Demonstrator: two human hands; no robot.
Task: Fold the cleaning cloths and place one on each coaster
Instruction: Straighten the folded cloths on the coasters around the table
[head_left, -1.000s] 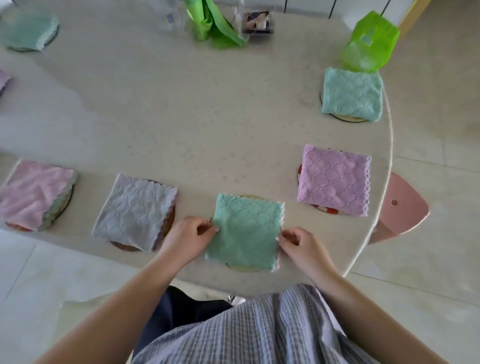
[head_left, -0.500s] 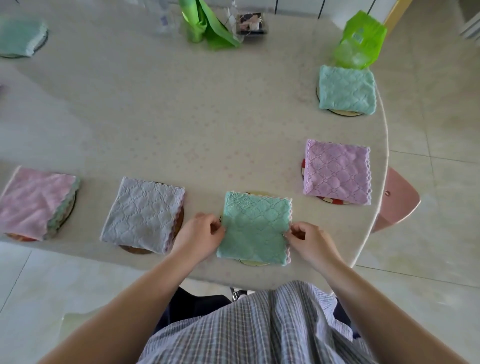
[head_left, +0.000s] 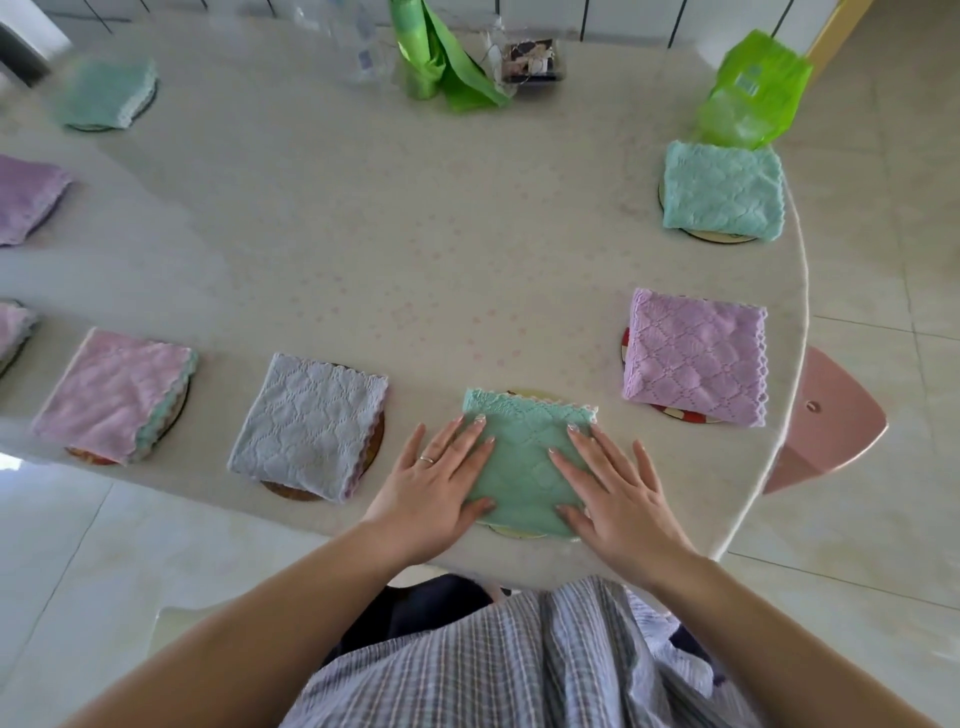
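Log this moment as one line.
step: pressing flat | left hand: open on green cloth | right hand: open on it | cloth: folded, on coaster

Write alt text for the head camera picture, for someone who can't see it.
Both hands, left hand and right hand, press flat on a folded green cloth lying on a coaster at the near edge of a pale table. Other folded cloths in grey, purple, pink and teal lie on coasters around it.

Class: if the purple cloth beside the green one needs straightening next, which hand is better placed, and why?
Right hand: it lies on the green cloth nearest the purple cloth.
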